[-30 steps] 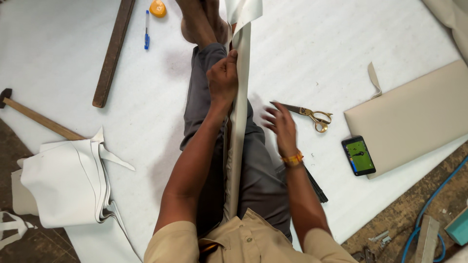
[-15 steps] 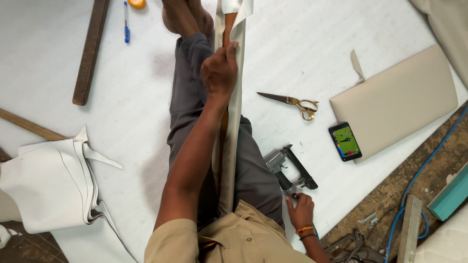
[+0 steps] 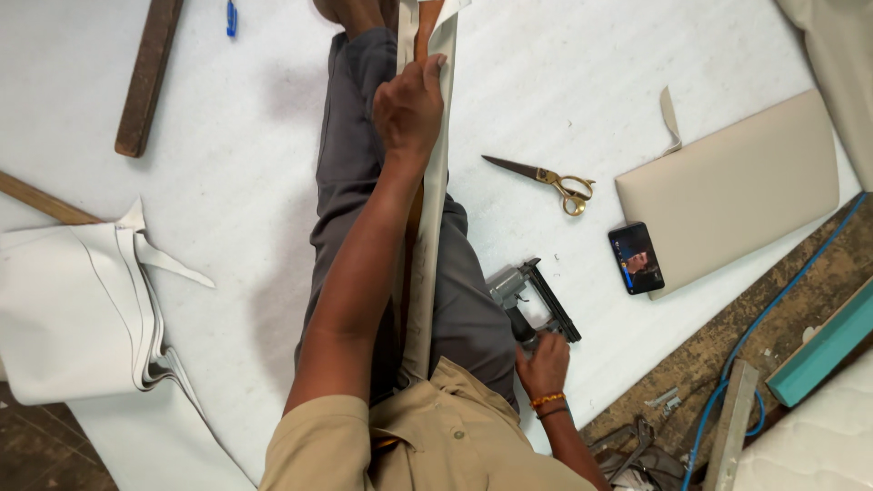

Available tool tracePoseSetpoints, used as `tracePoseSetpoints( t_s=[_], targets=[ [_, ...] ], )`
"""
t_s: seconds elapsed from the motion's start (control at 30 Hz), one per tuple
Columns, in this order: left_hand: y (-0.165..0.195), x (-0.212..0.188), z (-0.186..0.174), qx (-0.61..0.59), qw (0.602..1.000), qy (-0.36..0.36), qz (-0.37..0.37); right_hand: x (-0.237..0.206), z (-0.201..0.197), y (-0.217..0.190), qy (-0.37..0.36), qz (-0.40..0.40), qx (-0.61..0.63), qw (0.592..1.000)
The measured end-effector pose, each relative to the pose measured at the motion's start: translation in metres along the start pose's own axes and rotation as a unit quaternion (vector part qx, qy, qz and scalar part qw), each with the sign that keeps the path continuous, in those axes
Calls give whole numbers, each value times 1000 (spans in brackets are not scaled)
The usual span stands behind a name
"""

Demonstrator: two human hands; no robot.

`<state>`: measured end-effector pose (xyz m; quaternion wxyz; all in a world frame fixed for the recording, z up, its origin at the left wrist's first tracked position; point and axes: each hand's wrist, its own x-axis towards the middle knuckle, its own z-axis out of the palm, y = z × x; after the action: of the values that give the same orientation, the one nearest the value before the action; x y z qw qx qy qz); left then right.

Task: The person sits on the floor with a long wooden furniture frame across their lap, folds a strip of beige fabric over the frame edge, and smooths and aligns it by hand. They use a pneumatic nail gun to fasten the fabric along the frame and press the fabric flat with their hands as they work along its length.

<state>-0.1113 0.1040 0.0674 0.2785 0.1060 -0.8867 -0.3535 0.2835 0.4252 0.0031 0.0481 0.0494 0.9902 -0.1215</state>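
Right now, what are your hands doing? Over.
Left hand pressing pale covering onto long wooden strip along the legs. Right hand on staple gun. Scissors lie apart.

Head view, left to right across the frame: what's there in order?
Folded white material → dark wooden bar → left hand pressing the long covered strip → right hand on the staple gun → gold-handled scissors → phone → beige padded panel → teal block.
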Motion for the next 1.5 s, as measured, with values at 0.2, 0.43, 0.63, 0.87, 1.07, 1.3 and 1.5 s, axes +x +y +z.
tracePoseSetpoints(
  t_s=[0.2, 0.43, 0.63, 0.87, 1.07, 1.3, 1.5],
  targets=[
    [-14, 0, 5, -7, 1000, -10, -12, 30, 13, -19, -66, -19, -73, 995],
    [-22, 0, 6, -3, 999, -23, -37, 55, 18, -19, -128, -62, -43, 989],
    [-30, 2, 10, -18, 1000, -8, -18, 79, -18, -9, -128, 59, 126, 982],
    [-37, -1, 16, -76, 997, -6, 2, 198, -162, -60, -165, 7, 247, 955],
    [-38, 2, 16, -70, 997, -10, -21, 318, -251, -199, -220, -207, 36, 953],
    [-41, 4, 18, -93, 994, -26, -43, 359, -264, -289, -245, -320, -50, 914],
    [-45, 6, 17, -114, 988, -63, -79, 371, -257, -322, -265, -338, -113, 896]
  ],
)
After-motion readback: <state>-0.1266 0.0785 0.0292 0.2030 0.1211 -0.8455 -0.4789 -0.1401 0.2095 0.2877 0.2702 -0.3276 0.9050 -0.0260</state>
